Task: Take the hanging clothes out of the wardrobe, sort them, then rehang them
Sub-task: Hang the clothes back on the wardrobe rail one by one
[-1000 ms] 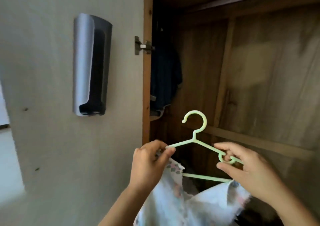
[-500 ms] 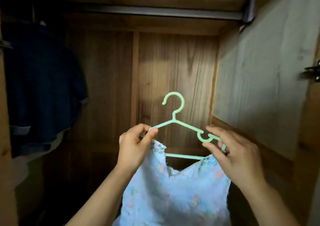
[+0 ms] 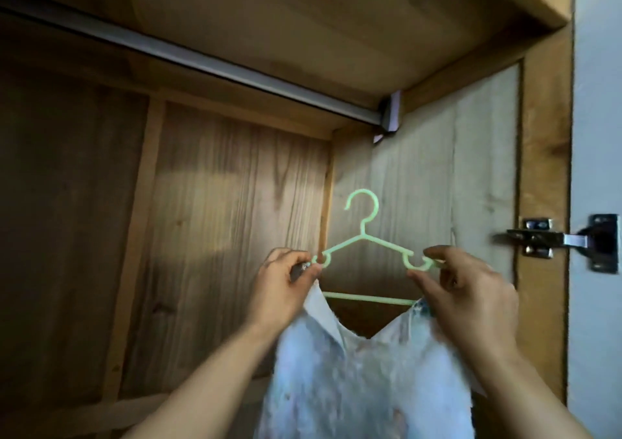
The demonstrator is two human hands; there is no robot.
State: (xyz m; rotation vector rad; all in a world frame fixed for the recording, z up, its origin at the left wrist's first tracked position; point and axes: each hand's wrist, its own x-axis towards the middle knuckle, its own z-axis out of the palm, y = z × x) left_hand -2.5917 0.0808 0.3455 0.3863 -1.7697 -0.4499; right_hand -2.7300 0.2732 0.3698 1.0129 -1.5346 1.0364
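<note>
A pale green plastic hanger [image 3: 365, 236] carries a light floral garment [image 3: 353, 381] that hangs down from its shoulders. My left hand [image 3: 282, 287] pinches the hanger's left end together with the cloth. My right hand [image 3: 471, 290] pinches the right end at its small notch hook. The hanger's hook points up, well below the grey metal rail [image 3: 208, 62] that runs across the top of the wooden wardrobe [image 3: 215, 203]. Nothing hangs on the stretch of rail in view.
The wardrobe's side panel [image 3: 420, 176] stands just right of the hanger. A metal door hinge [image 3: 565, 245] sits on the right frame, with a pale wall beyond it. The top board lies close above the rail.
The view has swung up and to the right, so the dark garments on the left are out of sight. Both hands have lifted the hanger higher toward the rail.
</note>
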